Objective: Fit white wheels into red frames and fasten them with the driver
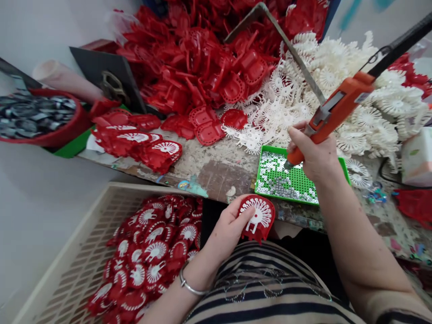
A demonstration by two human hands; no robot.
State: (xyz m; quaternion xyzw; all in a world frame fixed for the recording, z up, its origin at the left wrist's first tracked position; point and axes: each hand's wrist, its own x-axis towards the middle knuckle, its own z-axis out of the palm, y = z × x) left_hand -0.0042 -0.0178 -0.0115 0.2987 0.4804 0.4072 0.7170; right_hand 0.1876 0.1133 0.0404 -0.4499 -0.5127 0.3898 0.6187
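Observation:
My left hand [232,225] grips a red plastic part [269,220] with a white fan-shaped insert [261,211] on its face, thumb pressed on the insert. It is held in front of my striped shirt, just off the bench edge. My right hand [320,155] is wrapped round an orange electric screwdriver [340,105], its tip pointing down over a green perforated tray [258,184]. Small silvery washer-like pieces [281,186] lie scattered in that tray. Whether the tip touches or carries one of them is too small to tell.
Red plastic parts [192,63] are heaped at the back, with white fan inserts [324,76] piled right. A metal bracket [290,45] reaches the screwdriver. Assembled parts [165,150] stack at left; more fill a cream crate [77,234] below. A red bowl [60,135] holds dark pieces.

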